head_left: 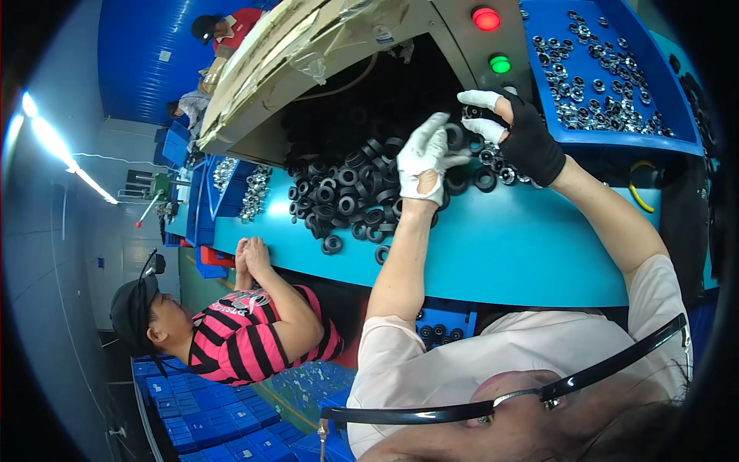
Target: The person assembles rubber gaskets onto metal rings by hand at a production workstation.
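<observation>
My left hand (426,156), in a worn white glove, grips a black rubber ring (455,136) above the teal table (523,246). My right hand (517,129), in a black glove with white fingertips, pinches a small dark ring (471,112) right beside it. The two hands almost touch. A large pile of black rings (346,192) lies on the table just left of and below my left hand, reaching back under a machine hood. A few rings with metal centres (493,165) lie under my right hand.
A blue tray (685,142) of several small metal-and-black parts sits beyond my right hand. The machine panel carries a red lamp (486,18) and a green lamp (500,64). A co-worker in a striped shirt (246,339) rests both hands on the table's edge. Blue bins (208,416) are stacked below.
</observation>
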The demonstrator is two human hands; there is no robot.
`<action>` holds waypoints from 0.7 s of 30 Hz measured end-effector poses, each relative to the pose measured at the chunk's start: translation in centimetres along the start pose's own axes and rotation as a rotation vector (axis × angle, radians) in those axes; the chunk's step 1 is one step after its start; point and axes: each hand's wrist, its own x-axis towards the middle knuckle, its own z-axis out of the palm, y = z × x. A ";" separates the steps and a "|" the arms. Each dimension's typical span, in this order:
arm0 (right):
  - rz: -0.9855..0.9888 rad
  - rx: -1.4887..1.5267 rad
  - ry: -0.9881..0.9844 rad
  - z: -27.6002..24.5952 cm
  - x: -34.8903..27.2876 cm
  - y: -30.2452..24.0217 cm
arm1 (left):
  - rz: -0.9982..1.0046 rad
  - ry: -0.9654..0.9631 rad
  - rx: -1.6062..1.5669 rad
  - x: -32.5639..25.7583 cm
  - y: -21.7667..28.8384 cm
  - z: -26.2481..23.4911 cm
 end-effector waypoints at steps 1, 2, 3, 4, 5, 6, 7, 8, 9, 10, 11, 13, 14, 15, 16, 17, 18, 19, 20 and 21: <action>-0.040 -0.037 0.011 0.3 -0.1 0.3 | -0.007 0.031 0.004 0.1 -0.1 -0.4; -0.080 -0.073 0.022 0.6 -0.1 0.5 | -0.011 0.043 -0.015 0.2 -0.2 -0.7; -0.118 -0.115 0.011 0.6 -0.1 0.5 | 0.026 0.060 -0.026 0.2 -0.5 -0.7; -0.117 -0.118 0.010 0.8 -0.2 0.7 | 0.034 0.066 -0.005 0.1 -0.3 -0.4; -0.123 -0.128 -0.002 0.9 -0.4 0.9 | 0.041 0.072 0.017 0.1 -0.3 -0.2; -0.129 -0.137 -0.012 1.1 -0.6 1.2 | 0.038 0.074 0.029 0.1 -0.4 -0.1; -0.174 -0.116 0.010 1.3 -0.6 1.3 | 0.038 0.075 0.028 0.1 -0.5 -0.2; -0.195 -0.118 -0.001 1.5 -0.7 1.3 | 0.028 0.074 0.032 0.0 -0.6 -0.2; -0.216 -0.120 -0.011 1.6 -0.8 1.2 | 0.018 0.073 0.037 0.0 -0.7 -0.3; -0.258 -0.145 0.000 1.8 -0.9 1.5 | 0.015 0.076 0.036 -0.1 -0.8 -0.2; -0.255 -0.144 -0.002 2.0 -1.0 1.8 | 0.026 0.065 0.020 -0.1 -0.8 0.0; -0.252 -0.209 -0.051 2.1 -1.2 2.4 | 0.049 0.043 -0.011 -0.2 -0.9 0.2; -0.251 -0.208 -0.052 2.1 -1.2 2.4 | 0.047 0.043 -0.011 -0.2 -0.9 0.3; -0.273 -0.222 -0.061 2.0 -1.2 2.4 | 0.070 0.051 0.002 -0.1 -1.0 0.4; -0.295 -0.234 -0.069 2.0 -1.2 2.5 | 0.094 0.059 0.015 -0.1 -1.0 0.4; -0.294 -0.234 -0.070 2.0 -1.2 2.5 | 0.093 0.059 0.015 -0.1 -1.0 0.5; -0.311 -0.246 -0.045 2.0 -1.1 2.5 | 0.086 0.057 0.001 -0.1 -1.0 0.5; -0.327 -0.258 -0.018 2.0 -1.1 2.5 | 0.079 0.052 -0.013 -0.1 -0.9 0.6; -0.325 -0.261 -0.016 2.0 -1.0 2.4 | 0.078 0.049 -0.013 -0.1 -0.8 0.7; -0.321 -0.237 -0.008 2.0 -0.9 2.3 | 0.071 0.057 -0.032 -0.2 -0.6 0.8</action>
